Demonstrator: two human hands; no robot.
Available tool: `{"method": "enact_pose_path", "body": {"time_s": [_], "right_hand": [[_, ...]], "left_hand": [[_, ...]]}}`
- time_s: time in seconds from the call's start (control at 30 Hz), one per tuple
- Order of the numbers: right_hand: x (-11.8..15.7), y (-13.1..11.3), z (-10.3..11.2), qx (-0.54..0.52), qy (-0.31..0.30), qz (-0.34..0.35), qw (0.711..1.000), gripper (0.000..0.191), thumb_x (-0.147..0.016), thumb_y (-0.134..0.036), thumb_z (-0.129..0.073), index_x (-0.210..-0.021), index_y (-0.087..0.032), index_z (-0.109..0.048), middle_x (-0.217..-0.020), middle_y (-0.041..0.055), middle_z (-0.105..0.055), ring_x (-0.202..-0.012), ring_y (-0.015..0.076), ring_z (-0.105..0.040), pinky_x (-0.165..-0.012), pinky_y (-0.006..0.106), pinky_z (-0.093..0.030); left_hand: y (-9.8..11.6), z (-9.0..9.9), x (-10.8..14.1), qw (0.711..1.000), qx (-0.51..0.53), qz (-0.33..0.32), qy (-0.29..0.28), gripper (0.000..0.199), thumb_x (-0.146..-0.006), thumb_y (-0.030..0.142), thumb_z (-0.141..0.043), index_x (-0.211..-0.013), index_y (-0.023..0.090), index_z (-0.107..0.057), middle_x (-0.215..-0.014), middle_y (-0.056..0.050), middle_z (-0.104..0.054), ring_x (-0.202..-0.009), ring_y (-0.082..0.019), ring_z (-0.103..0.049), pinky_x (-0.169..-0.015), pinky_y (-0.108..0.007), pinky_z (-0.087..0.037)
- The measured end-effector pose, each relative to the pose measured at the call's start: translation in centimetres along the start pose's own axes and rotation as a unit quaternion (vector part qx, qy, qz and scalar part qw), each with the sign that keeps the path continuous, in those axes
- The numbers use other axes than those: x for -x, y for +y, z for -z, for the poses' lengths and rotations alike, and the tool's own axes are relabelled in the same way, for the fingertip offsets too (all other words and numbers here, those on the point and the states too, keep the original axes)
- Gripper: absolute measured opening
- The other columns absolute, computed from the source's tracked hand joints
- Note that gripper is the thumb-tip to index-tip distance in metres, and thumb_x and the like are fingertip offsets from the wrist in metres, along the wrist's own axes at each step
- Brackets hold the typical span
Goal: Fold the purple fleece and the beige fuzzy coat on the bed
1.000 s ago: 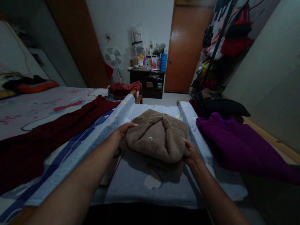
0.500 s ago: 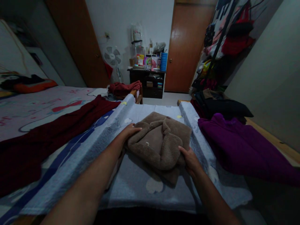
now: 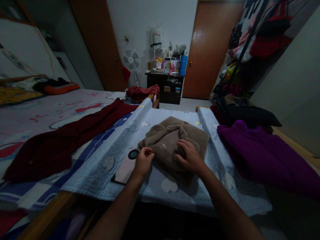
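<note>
A fuzzy brown garment (image 3: pixel 172 140), folded into a bundle, lies on a light blue cloth (image 3: pixel 155 195) with pale cloud shapes. My left hand (image 3: pixel 144 160) is at the bundle's near left edge, its thumb and fingers closed together; what they pinch, if anything, is too small to make out. On the bundle's right part rests my right hand (image 3: pixel 189 156), fingers apart and curved over the fabric. A pink phone (image 3: pixel 124 170) with a round dark camera lies beside my left hand, partly hidden by it.
Dark red clothing (image 3: pixel 72 136) stretches over the patterned bed at the left. At the right lie a purple garment (image 3: pixel 260 153) and dark folded clothes (image 3: pixel 247 111). A wooden bed edge (image 3: pixel 47 220) shows at the lower left; a fan (image 3: pixel 131 60) stands at the back.
My left hand has moved down and toward me from the bundle's upper left side. My right hand has shifted from its right edge onto its top. The phone now shows more fully.
</note>
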State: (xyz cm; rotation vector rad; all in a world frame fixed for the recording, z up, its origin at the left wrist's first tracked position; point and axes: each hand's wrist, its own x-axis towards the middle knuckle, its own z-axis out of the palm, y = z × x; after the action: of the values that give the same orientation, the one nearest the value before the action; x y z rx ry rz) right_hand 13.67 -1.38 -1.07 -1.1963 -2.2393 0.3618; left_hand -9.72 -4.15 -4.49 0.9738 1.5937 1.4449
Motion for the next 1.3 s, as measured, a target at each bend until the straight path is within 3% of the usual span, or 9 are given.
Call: {"method": "enact_pose_path", "body": {"time_s": [0.1, 0.17, 0.27, 0.43, 0.6, 0.7, 0.97, 1.3], "right_hand": [[0.3, -0.2, -1.4, 0.026, -0.084, 0.014, 0.996, 0.041, -0.085, -0.042, -0.059, -0.12, -0.02, -0.061, -0.133, 0.0116, -0.058, -0.136, 0.0307, -0.039, -0.114, 0.053, -0.024], [0.6, 0.1, -2.2, 0.043, -0.08, 0.006, 0.996, 0.039, -0.088, -0.042, -0.056, -0.119, -0.02, -0.062, -0.134, 0.0108, -0.058, -0.138, 0.03, -0.036, -0.115, 0.052, -0.022], [0.9, 0.4, -2.6, 0.049, -0.064, 0.002, 0.997, 0.04, -0.089, -0.042, -0.055, -0.12, -0.018, -0.062, -0.135, 0.0101, -0.057, -0.138, 0.0286, -0.037, -0.115, 0.05, -0.022], [1.0, 0.5, -2.2, 0.032, -0.07, 0.004, 0.997, 0.043, -0.086, -0.045, -0.058, -0.121, -0.019, -0.061, -0.136, 0.0098, -0.057, -0.138, 0.0289, -0.036, -0.115, 0.051, -0.023], [1.5, 0.4, -1.7, 0.033, -0.107, 0.017, 0.994, 0.069, -0.076, -0.058, -0.068, -0.13, -0.017, -0.055, -0.144, 0.0132, -0.049, -0.142, 0.0326, -0.028, -0.116, 0.054, -0.019], [1.7, 0.2, -1.4, 0.045, -0.125, 0.019, 0.991, 0.08, -0.07, -0.056, -0.073, -0.136, -0.017, -0.05, -0.148, 0.0143, -0.043, -0.144, 0.0342, -0.022, -0.116, 0.055, -0.016], [1.4, 0.3, -0.9, 0.022, -0.127, 0.019, 0.992, 0.07, -0.072, -0.045, -0.073, -0.133, -0.016, -0.054, -0.144, 0.0147, -0.047, -0.143, 0.0336, -0.025, -0.115, 0.054, -0.02], [1.7, 0.6, -0.8, 0.012, -0.109, 0.033, 0.993, 0.067, -0.072, -0.04, -0.072, -0.132, -0.016, -0.054, -0.142, 0.0152, -0.049, -0.142, 0.0336, -0.028, -0.114, 0.053, -0.022]], "left_hand": [[-0.8, 0.1, 1.4, 0.986, 0.109, 0.119, 0.045, 0.028, -0.065, 0.009, -0.067, -0.089, 0.021, -0.057, -0.084, 0.002, -0.061, -0.075, -0.012, -0.059, -0.073, -0.024, -0.045], [-0.7, 0.0, 2.1, 0.96, 0.195, 0.198, 0.021, 0.023, -0.066, 0.005, -0.063, -0.081, 0.02, -0.054, -0.075, 0.003, -0.06, -0.065, -0.01, -0.057, -0.064, -0.021, -0.044], [0.5, -0.4, 2.4, 0.915, 0.301, 0.268, -0.007, 0.02, -0.067, -0.001, -0.056, -0.071, 0.018, -0.051, -0.066, 0.002, -0.058, -0.058, -0.009, -0.057, -0.057, -0.018, -0.045], [2.5, -1.5, 1.5, 0.875, 0.345, 0.338, 0.023, 0.017, -0.077, 0.0, -0.051, -0.077, 0.016, -0.056, -0.068, -0.001, -0.063, -0.058, -0.01, -0.061, -0.055, -0.018, -0.05], [2.3, -2.5, 0.8, 0.877, 0.31, 0.364, 0.039, 0.018, -0.076, -0.001, -0.054, -0.071, 0.016, -0.056, -0.057, 0.002, -0.058, -0.045, -0.009, -0.053, -0.042, -0.017, -0.04], [2.2, -2.6, 0.5, 0.876, 0.304, 0.373, 0.025, 0.017, -0.073, -0.002, -0.054, -0.07, 0.015, -0.058, -0.058, 0.0, -0.061, -0.047, -0.011, -0.056, -0.044, -0.018, -0.043], [1.7, -1.8, -0.5, 0.869, 0.324, 0.375, -0.001, 0.015, -0.074, 0.0, -0.053, -0.072, 0.015, -0.056, -0.064, -0.001, -0.06, -0.054, -0.012, -0.06, -0.055, -0.022, -0.053], [-0.8, -4.0, -0.1, 0.898, 0.289, 0.331, -0.001, 0.022, -0.074, -0.005, -0.052, -0.078, 0.016, -0.059, -0.068, -0.001, -0.064, -0.058, -0.012, -0.061, -0.056, -0.021, -0.053]]}}
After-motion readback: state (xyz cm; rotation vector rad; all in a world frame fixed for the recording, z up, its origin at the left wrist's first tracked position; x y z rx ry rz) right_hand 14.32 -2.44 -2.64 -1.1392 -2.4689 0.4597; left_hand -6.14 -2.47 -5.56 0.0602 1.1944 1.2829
